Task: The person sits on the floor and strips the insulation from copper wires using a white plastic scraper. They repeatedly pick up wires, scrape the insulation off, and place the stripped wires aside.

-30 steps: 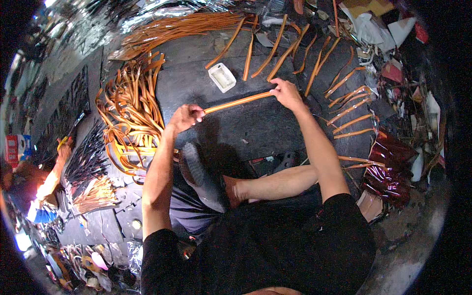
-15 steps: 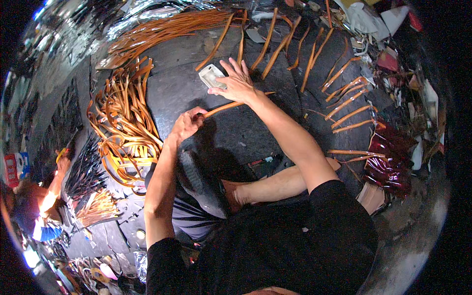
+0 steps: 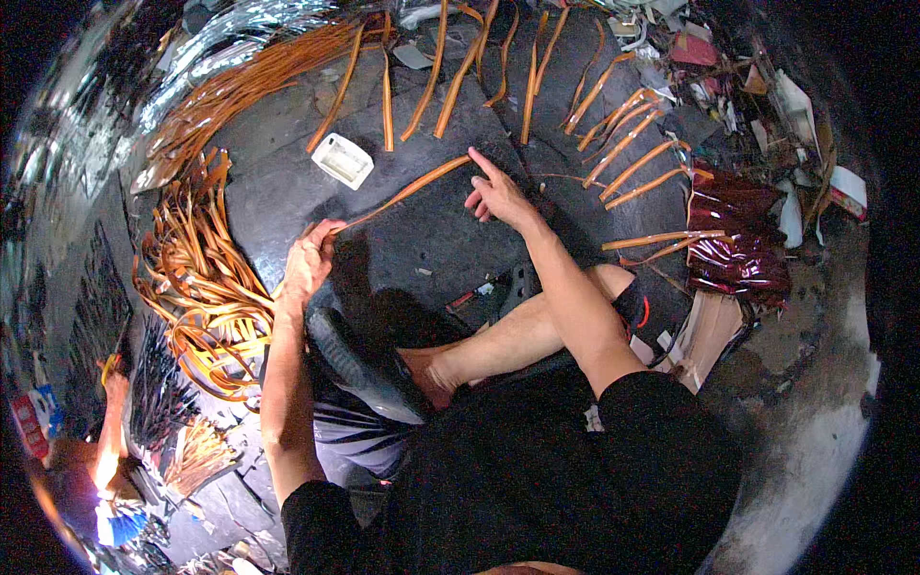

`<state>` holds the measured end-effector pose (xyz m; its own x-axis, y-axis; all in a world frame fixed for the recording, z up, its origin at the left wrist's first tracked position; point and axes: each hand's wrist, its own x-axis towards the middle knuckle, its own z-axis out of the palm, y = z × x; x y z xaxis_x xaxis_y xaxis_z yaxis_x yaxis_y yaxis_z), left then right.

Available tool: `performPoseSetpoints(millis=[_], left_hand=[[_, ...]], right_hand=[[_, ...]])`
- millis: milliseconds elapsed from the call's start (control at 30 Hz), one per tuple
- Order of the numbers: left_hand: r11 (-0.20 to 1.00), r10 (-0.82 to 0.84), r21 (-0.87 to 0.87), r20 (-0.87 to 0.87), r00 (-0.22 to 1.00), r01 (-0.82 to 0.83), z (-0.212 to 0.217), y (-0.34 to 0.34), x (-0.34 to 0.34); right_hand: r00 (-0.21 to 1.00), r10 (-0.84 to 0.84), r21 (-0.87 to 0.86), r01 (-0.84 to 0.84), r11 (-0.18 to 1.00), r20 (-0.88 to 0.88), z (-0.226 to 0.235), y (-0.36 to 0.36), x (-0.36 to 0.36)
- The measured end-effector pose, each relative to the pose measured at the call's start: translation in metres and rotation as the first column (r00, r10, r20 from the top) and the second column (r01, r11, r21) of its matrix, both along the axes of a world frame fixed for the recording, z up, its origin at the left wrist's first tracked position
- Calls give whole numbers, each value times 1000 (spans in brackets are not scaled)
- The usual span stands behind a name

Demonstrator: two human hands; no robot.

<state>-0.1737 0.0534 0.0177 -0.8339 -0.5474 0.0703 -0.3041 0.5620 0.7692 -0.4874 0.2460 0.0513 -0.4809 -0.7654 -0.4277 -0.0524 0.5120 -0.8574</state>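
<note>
At the far left of the frame I note a heap of loose orange strips on the dark floor slab, with another person's arm at the lower left, apart from the work. Left of centre, my left hand is closed around the near end of one orange strip, pinching it just beside the heap. That strip runs diagonally up and right across the slab, passing below a small white tray without touching it. At centre right, my right hand is spread open, holding nothing; its index fingertip presses the strip's far end onto the slab. I judge the step in hand to be laying this strip out flat. Further strips already lie in a fan along the upper centre and upper right, well apart from one another, with crumpled dark red foil at the right. The next move likely calls for releasing both ends cleanly without shifting the strip.
</note>
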Motion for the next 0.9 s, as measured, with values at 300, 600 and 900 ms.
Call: performPoseSetpoints(millis=[300, 600, 900], left_hand=[[737, 42, 670, 87, 995, -89, -22, -26, 24], [660, 7, 745, -138, 990, 98, -40, -38, 50], [900, -40, 433, 175, 984, -41, -23, -25, -26]], right_hand=[[949, 285, 274, -241, 931, -135, -12, -30, 68], [829, 201, -344, -420, 840, -522, -52, -95, 162], [150, 259, 120, -602, 790, -954, -1, -147, 74]])
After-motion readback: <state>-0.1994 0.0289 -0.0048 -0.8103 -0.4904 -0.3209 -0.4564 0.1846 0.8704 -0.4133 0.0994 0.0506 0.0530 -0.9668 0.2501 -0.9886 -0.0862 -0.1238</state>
